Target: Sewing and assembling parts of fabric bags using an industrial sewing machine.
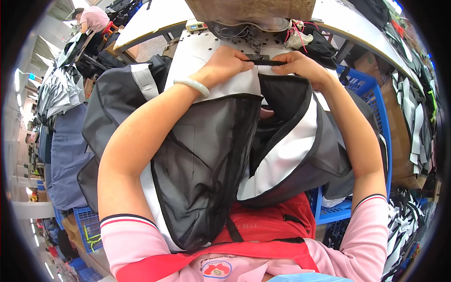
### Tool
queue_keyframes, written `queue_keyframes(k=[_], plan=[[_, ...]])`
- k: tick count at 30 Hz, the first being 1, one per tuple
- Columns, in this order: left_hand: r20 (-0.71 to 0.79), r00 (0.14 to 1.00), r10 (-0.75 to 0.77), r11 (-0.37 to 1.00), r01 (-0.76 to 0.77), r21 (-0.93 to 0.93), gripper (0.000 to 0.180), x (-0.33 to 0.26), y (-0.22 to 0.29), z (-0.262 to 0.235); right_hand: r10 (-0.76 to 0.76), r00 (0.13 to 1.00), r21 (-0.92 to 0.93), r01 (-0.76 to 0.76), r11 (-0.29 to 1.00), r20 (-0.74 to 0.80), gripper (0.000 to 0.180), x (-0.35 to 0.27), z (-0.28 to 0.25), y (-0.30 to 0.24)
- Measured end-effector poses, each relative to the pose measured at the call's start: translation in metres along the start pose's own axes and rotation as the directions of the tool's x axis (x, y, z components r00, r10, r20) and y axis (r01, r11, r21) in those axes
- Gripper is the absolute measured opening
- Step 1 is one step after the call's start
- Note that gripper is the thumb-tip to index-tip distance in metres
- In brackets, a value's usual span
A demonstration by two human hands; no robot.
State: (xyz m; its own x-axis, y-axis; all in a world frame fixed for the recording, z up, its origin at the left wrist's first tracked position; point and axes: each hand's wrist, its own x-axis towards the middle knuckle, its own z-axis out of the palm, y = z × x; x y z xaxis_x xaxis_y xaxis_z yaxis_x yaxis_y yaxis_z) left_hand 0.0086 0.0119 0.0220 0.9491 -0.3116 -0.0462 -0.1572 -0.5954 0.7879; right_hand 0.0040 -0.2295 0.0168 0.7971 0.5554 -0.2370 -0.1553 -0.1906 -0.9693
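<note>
Stretched between both hands is a black fabric strip along the upper edge of a garment-like piece with a black mesh panel. My left hand pinches the strip's left end, its fingertips pressed together. At the other end, my right hand grips it between thumb and fingers. Just beyond the strip is the needle area of a sewing machine. Dark grey cloth with a silver-white band hangs folded below my right hand, over my lap. A pale bangle circles my left wrist.
Black scraps lie over the white machine table. A blue plastic crate stands at the right, under part of the cloth. Pink threads and a dark bundle sit right of the machine. Another person is at the far left.
</note>
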Motion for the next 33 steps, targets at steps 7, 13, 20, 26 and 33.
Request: queue_keyframes(k=[7,13,20,26,33], plan=[[-0.003,1.000,-0.001,1.000,0.001,-0.006,0.028,0.009,-0.001,-0.001,0.002,1.000,-0.055,-0.001,0.999,0.014,0.033,0.015,-0.014,0.004],[0.002,1.000,-0.021,0.999,0.022,-0.040,0.027,0.010,0.000,-0.006,-0.009,1.000,-0.040,0.010,0.999,0.021,0.031,0.020,-0.015,-0.001],[-0.012,0.998,0.070,0.997,-0.070,-0.030,0.030,0.018,-0.006,-0.007,-0.011,1.000,-0.054,0.012,0.998,0.011,0.031,0.028,-0.025,0.000],[-0.017,0.998,0.062,0.997,-0.063,-0.052,0.030,0.010,-0.004,-0.014,-0.049,0.999,-0.061,0.049,0.997,-0.005,0.035,0.022,-0.017,-0.002],[-0.134,0.989,-0.060,0.992,0.044,-0.119,0.028,-0.013,-0.049,-0.031,-0.082,0.949,-0.243,0.006,0.970,-0.304,0.037,-0.059,0.002,0.010]])
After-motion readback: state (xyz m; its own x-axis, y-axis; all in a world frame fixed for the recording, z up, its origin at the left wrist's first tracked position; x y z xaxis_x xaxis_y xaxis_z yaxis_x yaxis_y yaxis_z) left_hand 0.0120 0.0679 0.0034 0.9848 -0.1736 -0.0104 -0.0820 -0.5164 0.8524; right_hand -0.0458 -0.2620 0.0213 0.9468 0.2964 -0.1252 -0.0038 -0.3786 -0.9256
